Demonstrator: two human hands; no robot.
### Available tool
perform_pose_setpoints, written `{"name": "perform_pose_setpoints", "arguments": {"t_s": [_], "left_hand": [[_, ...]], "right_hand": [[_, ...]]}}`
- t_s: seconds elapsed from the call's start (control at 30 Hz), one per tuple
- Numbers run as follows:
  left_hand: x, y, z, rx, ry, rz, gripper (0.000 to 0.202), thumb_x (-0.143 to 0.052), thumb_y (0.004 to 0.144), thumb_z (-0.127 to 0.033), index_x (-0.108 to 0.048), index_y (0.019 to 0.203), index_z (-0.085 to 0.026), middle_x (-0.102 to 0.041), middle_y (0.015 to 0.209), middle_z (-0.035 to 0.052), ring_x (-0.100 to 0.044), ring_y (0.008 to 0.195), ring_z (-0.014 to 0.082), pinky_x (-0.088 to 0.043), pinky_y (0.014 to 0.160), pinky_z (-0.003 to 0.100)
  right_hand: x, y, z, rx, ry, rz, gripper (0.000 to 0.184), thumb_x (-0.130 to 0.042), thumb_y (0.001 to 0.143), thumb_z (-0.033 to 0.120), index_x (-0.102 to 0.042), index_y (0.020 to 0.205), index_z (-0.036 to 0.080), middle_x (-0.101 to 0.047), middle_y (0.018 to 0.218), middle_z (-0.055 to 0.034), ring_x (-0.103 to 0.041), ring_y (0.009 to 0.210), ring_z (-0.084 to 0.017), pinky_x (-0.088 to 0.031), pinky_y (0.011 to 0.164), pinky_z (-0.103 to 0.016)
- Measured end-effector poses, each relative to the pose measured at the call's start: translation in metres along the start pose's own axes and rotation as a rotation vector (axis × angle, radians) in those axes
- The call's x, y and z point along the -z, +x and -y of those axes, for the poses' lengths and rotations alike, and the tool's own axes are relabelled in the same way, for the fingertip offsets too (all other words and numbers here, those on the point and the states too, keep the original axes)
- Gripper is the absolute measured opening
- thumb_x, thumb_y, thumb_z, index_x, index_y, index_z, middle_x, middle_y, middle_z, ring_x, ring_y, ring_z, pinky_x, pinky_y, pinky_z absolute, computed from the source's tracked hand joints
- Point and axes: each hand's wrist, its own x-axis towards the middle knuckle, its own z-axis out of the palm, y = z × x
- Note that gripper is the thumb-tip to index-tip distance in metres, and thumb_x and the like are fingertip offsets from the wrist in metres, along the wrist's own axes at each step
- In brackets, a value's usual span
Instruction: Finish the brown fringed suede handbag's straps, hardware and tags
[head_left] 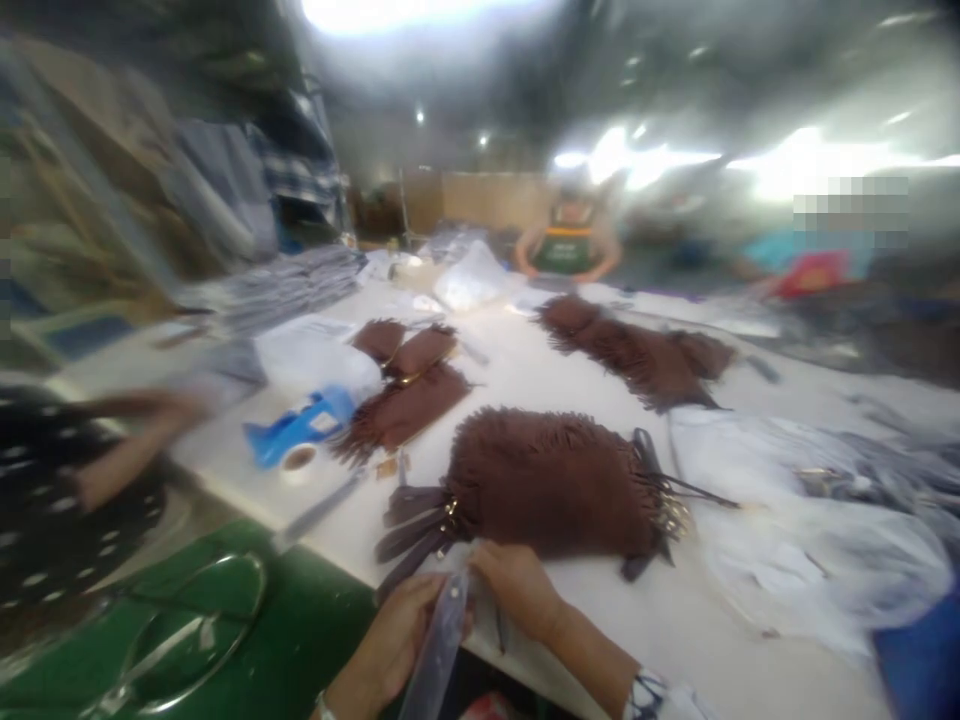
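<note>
A brown fringed bag (pixel 551 480) lies on the white table (pixel 675 620) just beyond my hands, its dark straps and brass fittings (pixel 450 515) pointing toward me. My left hand (pixel 397 640) is closed around a clear plastic strip or sleeve (pixel 439 650) at the table's near edge. Beside it, my right hand (pixel 517 585) rests with curled fingers touching the same plastic and a dark strap. The frame is blurred by motion.
More brown fringed bags lie mid-table (pixel 409 400) and farther back (pixel 637 350). A blue tape dispenser (pixel 296 425) and tape roll (pixel 298 462) sit left. Clear plastic bags (pixel 795 530) pile at right. Another person's arm (pixel 127 450) reaches in from the left; a person in a green apron (pixel 570 245) stands at the far end.
</note>
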Motion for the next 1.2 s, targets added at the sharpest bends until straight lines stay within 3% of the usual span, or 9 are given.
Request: {"name": "perform_pose_setpoints", "arguments": {"t_s": [0.13,0.3,0.47,0.57,0.67,0.77,0.87,1.03,1.2], "left_hand": [[0.002,0.013,-0.006,0.065,0.146,0.021,0.038,-0.076,0.071,-0.046,-0.063,0.086,-0.013,-0.067,0.069,0.0058,-0.064,0.059,0.0177,-0.052,0.060,0.030],[0.002,0.036,-0.006,0.092,0.352,0.029,0.031,-0.077,0.068,-0.039,-0.059,0.073,-0.014,-0.062,0.059,0.0006,-0.056,0.048,0.0118,-0.047,0.053,0.025],[-0.005,0.034,-0.020,-0.049,0.772,0.072,0.028,-0.067,0.074,-0.039,-0.057,0.067,-0.014,-0.066,0.062,0.0051,-0.059,0.048,0.0144,-0.041,0.048,0.023],[-0.012,0.030,-0.026,-0.196,1.028,0.019,0.024,-0.062,0.077,-0.034,-0.058,0.064,-0.014,-0.063,0.059,0.0035,-0.056,0.047,0.0134,-0.040,0.049,0.022],[-0.015,0.027,-0.027,-0.227,1.175,0.024,0.021,-0.054,0.083,-0.031,-0.066,0.087,-0.014,-0.064,0.064,0.0044,-0.060,0.054,0.0167,-0.043,0.053,0.024],[-0.017,0.026,-0.025,-0.432,1.465,-0.107,0.039,-0.051,0.086,-0.029,-0.058,0.121,-0.011,-0.069,0.086,0.0133,-0.066,0.078,0.0262,-0.049,0.071,0.034],[-0.024,0.029,-0.017,-0.792,1.808,-0.227,0.044,-0.045,0.088,-0.018,-0.051,0.130,-0.008,-0.061,0.119,0.0216,-0.056,0.113,0.0321,-0.043,0.095,0.044],[-0.040,0.047,-0.001,-1.098,2.092,-0.065,0.067,-0.040,0.076,0.003,-0.040,0.140,-0.017,-0.038,0.149,0.0126,-0.030,0.138,0.0302,-0.034,0.109,0.050],[-0.040,0.064,-0.012,-1.195,2.156,-0.076,0.061,-0.040,0.082,0.000,-0.039,0.140,-0.020,-0.041,0.146,0.0116,-0.034,0.136,0.0306,-0.038,0.105,0.052]], "right_hand": [[0.001,0.000,0.008,-0.031,-0.059,0.025,0.010,-0.050,0.092,0.021,-0.059,0.095,0.021,-0.068,0.088,0.0004,-0.063,0.071,-0.014,-0.043,0.059,-0.021],[0.010,-0.031,0.004,-0.173,0.045,-0.120,0.042,-0.045,0.093,0.021,-0.042,0.135,0.021,-0.068,0.110,-0.0044,-0.065,0.089,-0.018,-0.047,0.074,-0.025],[0.024,-0.083,-0.032,-0.580,0.112,-0.263,0.024,-0.041,0.091,0.015,-0.063,0.100,0.019,-0.070,0.095,-0.0059,-0.065,0.087,-0.018,-0.047,0.077,-0.027],[0.024,-0.095,-0.040,-0.634,0.208,-0.225,0.021,-0.044,0.090,0.018,-0.065,0.091,0.020,-0.069,0.090,-0.0043,-0.065,0.084,-0.018,-0.046,0.074,-0.027],[0.013,-0.086,-0.025,-0.631,0.274,-0.221,0.019,-0.046,0.090,0.023,-0.065,0.089,0.021,-0.068,0.092,-0.0038,-0.064,0.086,-0.019,-0.046,0.075,-0.027],[-0.002,-0.065,0.000,-0.679,0.271,-0.221,0.015,-0.052,0.088,0.030,-0.065,0.091,0.023,-0.068,0.089,-0.0035,-0.064,0.082,-0.019,-0.046,0.072,-0.027],[-0.016,-0.045,0.021,-0.750,0.219,-0.251,0.018,-0.058,0.084,0.033,-0.062,0.098,0.022,-0.067,0.092,-0.0053,-0.065,0.083,-0.021,-0.047,0.070,-0.028],[-0.037,-0.040,0.033,-0.784,0.196,-0.353,0.033,-0.056,0.084,0.024,-0.056,0.116,0.021,-0.065,0.105,-0.0099,-0.064,0.097,-0.024,-0.051,0.079,-0.033],[-0.051,-0.042,0.028,-0.686,0.196,-0.528,0.037,-0.050,0.089,0.023,-0.054,0.125,0.019,-0.060,0.128,-0.0133,-0.054,0.121,-0.027,-0.046,0.099,-0.043]]}}
